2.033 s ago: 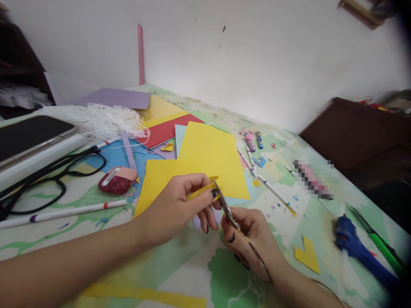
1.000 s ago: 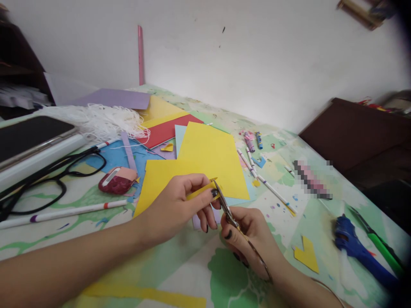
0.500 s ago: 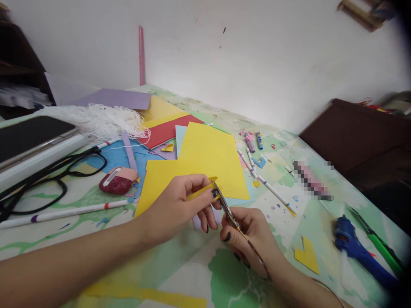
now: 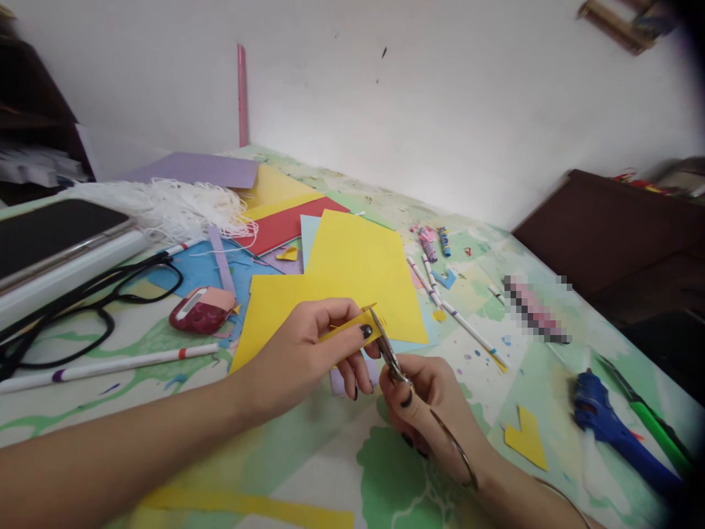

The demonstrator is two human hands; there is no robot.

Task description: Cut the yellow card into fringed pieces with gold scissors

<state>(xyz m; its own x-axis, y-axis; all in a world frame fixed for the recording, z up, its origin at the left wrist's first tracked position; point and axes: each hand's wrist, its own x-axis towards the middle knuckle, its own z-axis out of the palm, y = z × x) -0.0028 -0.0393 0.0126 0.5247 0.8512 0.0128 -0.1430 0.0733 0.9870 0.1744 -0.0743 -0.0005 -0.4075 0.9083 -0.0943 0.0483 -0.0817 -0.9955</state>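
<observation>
Between the thumb and fingers of my left hand (image 4: 322, 342) is a narrow yellow paper strip (image 4: 352, 328), with fine cut slits at its right end. My right hand (image 4: 432, 408) grips a pair of metal scissors (image 4: 390, 358), its thumb and fingers in the handles. The scissor blades meet the strip's end, close to my left thumb. Below both hands, a large yellow sheet (image 4: 358, 257) lies over a light blue one. A lilac paper piece (image 4: 344, 378) shows partly behind my left fingers.
Glasses (image 4: 99, 312), an earbud case (image 4: 203, 308) and white string (image 4: 170, 209) lie left. To the right are striped white sticks (image 4: 465, 323), a blue glue gun (image 4: 617, 433), a green-handled cutter (image 4: 655, 426) and a yellow scrap (image 4: 527, 441). Another yellow strip (image 4: 253, 507) lies in front.
The scissors' handles have spread apart, with the lower loop shifting right and my right thumb lifting. The slits at the strip's end stand out more. My left hand has barely moved.
</observation>
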